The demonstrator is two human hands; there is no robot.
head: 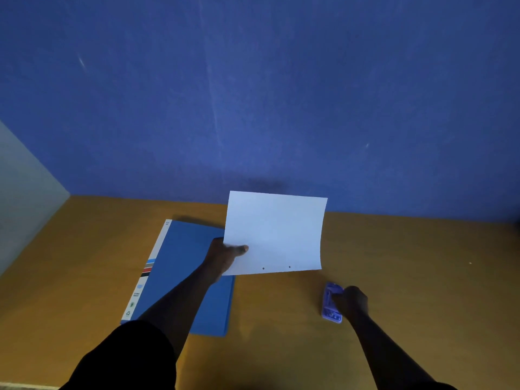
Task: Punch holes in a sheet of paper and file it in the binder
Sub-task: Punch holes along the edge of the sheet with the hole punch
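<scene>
Two small holes are showing near the bottom edge of the sheet of paper, so I am judging the punching done and the filing left to do. I am holding that sheet up off the table with my left hand, thumb pinched over its lower left corner, and it is hanging in front of the blue wall, partly over the far right corner of the binder. It is curling along its right edge, which is telling me how light and limp it is; one corner pinch is letting it flop, so I am thinking a hold nearer the punched edge would steady it, and a gentle one, since those holes could tear. My right hand is resting closed around the hole punch, which is sitting on the table well to the right of the binder. The binder is lying flat and shut, spine label toward the left, my left forearm crossing over its cover. I am seeing plenty of bare table between binder and punch, and more to the right of the punch. The wall is running close behind the binder's far edge, and a pale panel is closing the left side, so I am expecting the cover to swing open leftward with limited room there.
</scene>
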